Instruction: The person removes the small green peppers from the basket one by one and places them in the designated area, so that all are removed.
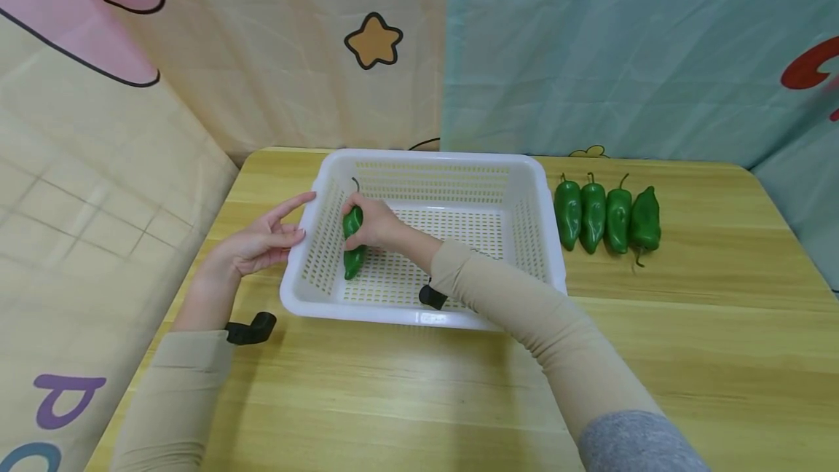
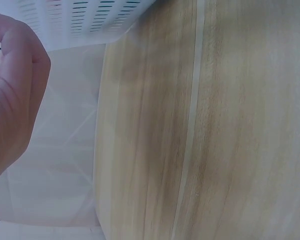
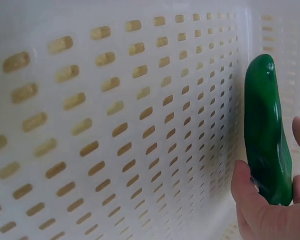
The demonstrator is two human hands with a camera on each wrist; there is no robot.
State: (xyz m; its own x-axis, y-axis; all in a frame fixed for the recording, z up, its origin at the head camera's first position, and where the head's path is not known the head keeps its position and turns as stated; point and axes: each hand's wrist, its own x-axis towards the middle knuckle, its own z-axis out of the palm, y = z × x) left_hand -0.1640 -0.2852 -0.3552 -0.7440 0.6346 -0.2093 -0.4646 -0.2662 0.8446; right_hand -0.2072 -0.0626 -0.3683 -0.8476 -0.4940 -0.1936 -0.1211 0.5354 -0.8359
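Observation:
Inside a white perforated plastic basket [image 1: 426, 317], my right hand [image 1: 376, 223] grips a green pepper [image 1: 354, 262] near the left wall. In the head view its thin stem points toward the back. The right wrist view shows the pepper [image 3: 264, 115] held between thumb and fingers [image 3: 262, 215], its smooth tip away from the hand. My left hand [image 1: 258, 242] is at the basket's left rim, fingertips touching the outside. Only part of the left hand [image 2: 15, 90] shows in the left wrist view, beside the basket wall [image 2: 85, 25].
Several green peppers [image 1: 593, 215] lie in a row on the wooden table [image 1: 708, 253], right of the basket; the rightmost has its stem toward the front. Printed curtains [image 1: 590, 49] hang behind and at the sides. Each wrist carries a black camera mount [image 1: 252, 329].

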